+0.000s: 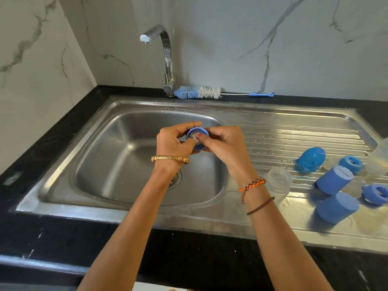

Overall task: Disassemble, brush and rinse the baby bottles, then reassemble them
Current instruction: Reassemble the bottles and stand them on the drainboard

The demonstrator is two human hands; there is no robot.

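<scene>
Both hands work over the sink basin [117, 148], above its middle. The left hand [174, 141] curls round a blue screw ring [197, 133], fingers over the far rim and thumb at the near side. The right hand [222, 143] pinches into the ring's opening, thumb tip pressing on a pale part inside; probably the teat, but too little shows to be sure.

Handling, judged: the ring is light, rigid plastic, not fragile. Water drops lie on the draining board [294, 135], so the ring is probably wet and slippery. Best hold is round the outer rim, as the left hand has it. The inner part, if a teat, is soft silicone; it should give under a thumb push at its base and pop through rather than be dragged by the tip.

Surroundings: the bottle brush [199, 92] lies along the far edge of the sink, its bristle end just beside the tap [165, 51] base and its handle pointing right. No water shows at the spout. On the draining board, right: a clear bottle body [279, 179] on its side near the right wrist, a blue domed piece [310, 159], two blue caps [333, 179] [336, 207], two more blue rings [351, 163] [375, 194], and another clear piece at the frame's right edge, cut off. Black desk [52, 133] surrounds the sink.

Obstructions: none between hands and tap. The bottle body sits close to the right forearm and rolls easily; a careless sweep right could knock it.
</scene>
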